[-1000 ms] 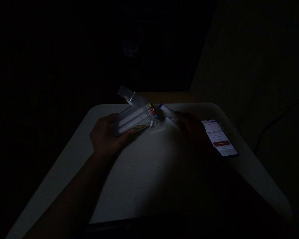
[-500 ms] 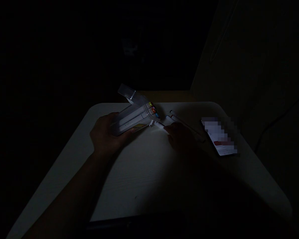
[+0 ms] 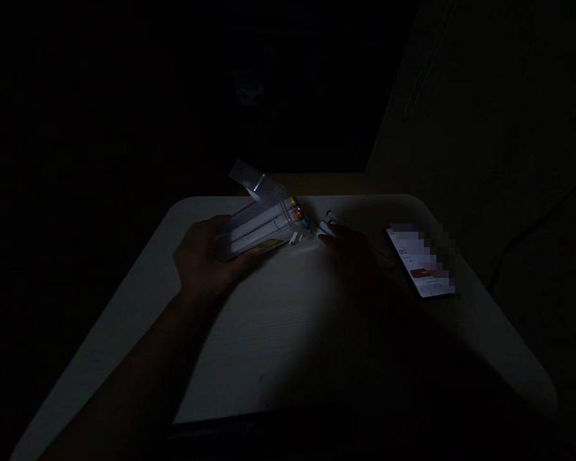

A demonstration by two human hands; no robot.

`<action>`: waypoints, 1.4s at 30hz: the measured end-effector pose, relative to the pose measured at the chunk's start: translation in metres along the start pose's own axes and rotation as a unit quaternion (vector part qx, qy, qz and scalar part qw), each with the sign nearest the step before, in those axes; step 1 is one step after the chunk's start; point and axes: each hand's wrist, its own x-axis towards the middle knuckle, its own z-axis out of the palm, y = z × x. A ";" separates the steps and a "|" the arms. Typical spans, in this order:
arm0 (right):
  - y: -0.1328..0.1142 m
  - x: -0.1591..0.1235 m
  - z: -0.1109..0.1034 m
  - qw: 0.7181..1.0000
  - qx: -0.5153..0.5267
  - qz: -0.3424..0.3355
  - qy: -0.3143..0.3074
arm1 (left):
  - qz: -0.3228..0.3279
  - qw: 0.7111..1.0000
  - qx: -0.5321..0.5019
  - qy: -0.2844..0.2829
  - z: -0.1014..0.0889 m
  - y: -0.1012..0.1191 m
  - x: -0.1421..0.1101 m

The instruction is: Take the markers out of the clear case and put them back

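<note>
My left hand (image 3: 201,256) is wrapped round a clear plastic marker case (image 3: 259,221), tilted so its open end points right. White markers with yellow, orange and blue ends show inside, and its transparent lid (image 3: 246,174) is flipped back. To the right, my right hand (image 3: 352,256) is low over the table with thumb and fingers closed about a white marker with a blue end (image 3: 325,228). Just behind it lies another marker with a dark end (image 3: 331,216). Deep shadow covers much of the right hand and whatever lies under it.
A lit phone (image 3: 420,262) lies to the right on the white table (image 3: 249,346). A dark object (image 3: 259,426) runs along the near edge. Behind the table is a dark panel, and a cable (image 3: 532,230) hangs at the right. The room is very dim.
The white marker that my right fingers held by the case mouth no longer shows there. My right hand has shifted slightly up and right onto the blue-ended marker. My left hand stays on the case.
</note>
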 end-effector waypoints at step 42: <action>-0.001 0.010 -0.021 0.961 0.076 -0.003 0.268 | 0.119 0.993 0.010 -0.004 -0.004 0.001 0.005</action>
